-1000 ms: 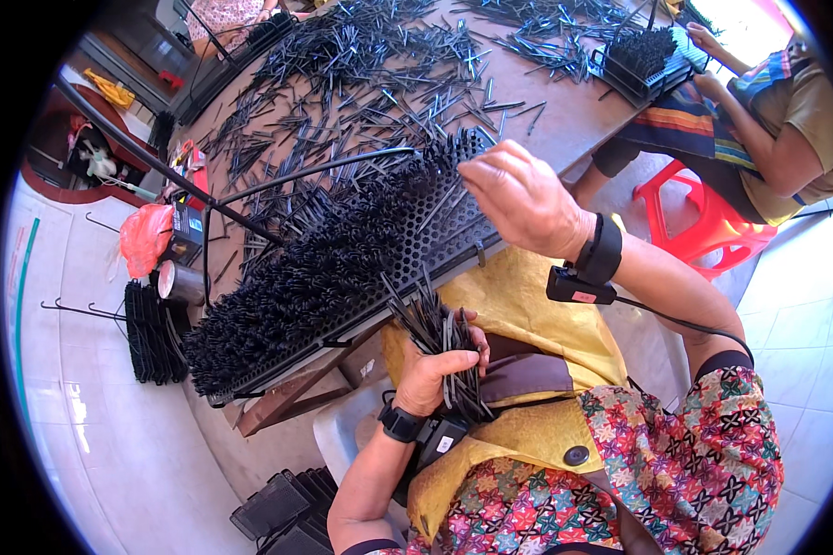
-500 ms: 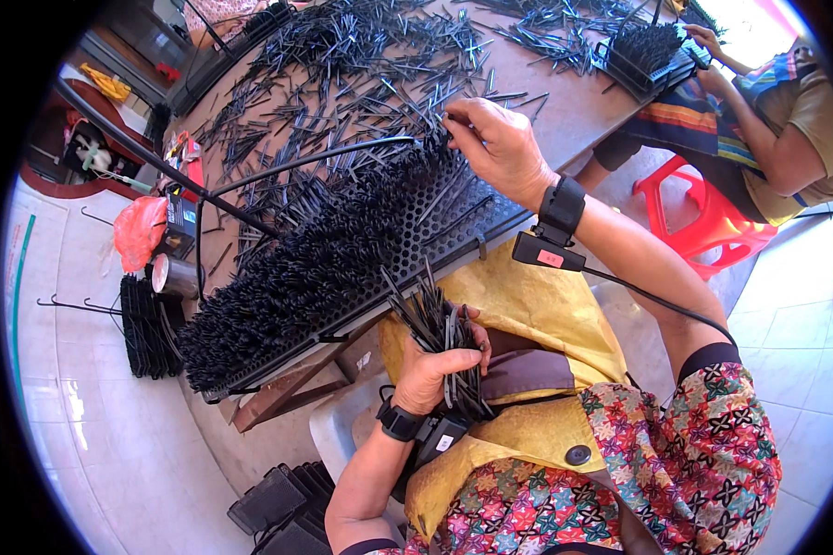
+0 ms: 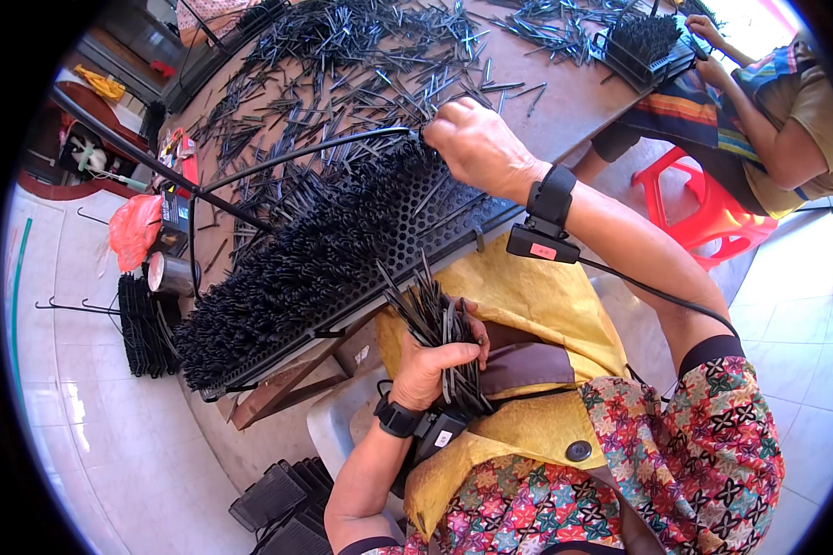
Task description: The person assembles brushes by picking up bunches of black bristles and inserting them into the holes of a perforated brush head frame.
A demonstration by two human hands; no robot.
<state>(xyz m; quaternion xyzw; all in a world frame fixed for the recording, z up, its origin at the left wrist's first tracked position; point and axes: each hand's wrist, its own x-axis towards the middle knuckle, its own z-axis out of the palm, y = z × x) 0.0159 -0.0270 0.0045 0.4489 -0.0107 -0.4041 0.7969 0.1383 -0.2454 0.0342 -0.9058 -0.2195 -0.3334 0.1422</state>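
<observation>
My left hand (image 3: 432, 365) grips a thick bundle of thin black rods (image 3: 438, 326) over my lap, which a yellow cloth (image 3: 539, 302) covers. A black perforated tray (image 3: 415, 228) leans on the table edge in front of me, most of its holes filled with upright black rods (image 3: 292, 268). My right hand (image 3: 477, 148) is at the tray's far right corner, fingers pinched on the top of a black rod (image 3: 420, 138) there. Both wrists wear black bands with small devices.
Many loose black rods (image 3: 361, 46) litter the brown table (image 3: 565, 102). A second person (image 3: 787, 111) on a red stool (image 3: 703, 208) works at another filled tray (image 3: 643, 42). Black trays (image 3: 282, 509) are stacked on the floor; an orange bag (image 3: 131, 229) and a metal can (image 3: 167, 273) sit left.
My right hand has moved from the tray's near right edge up and away to its far corner. My left hand with the bundle has stayed in place.
</observation>
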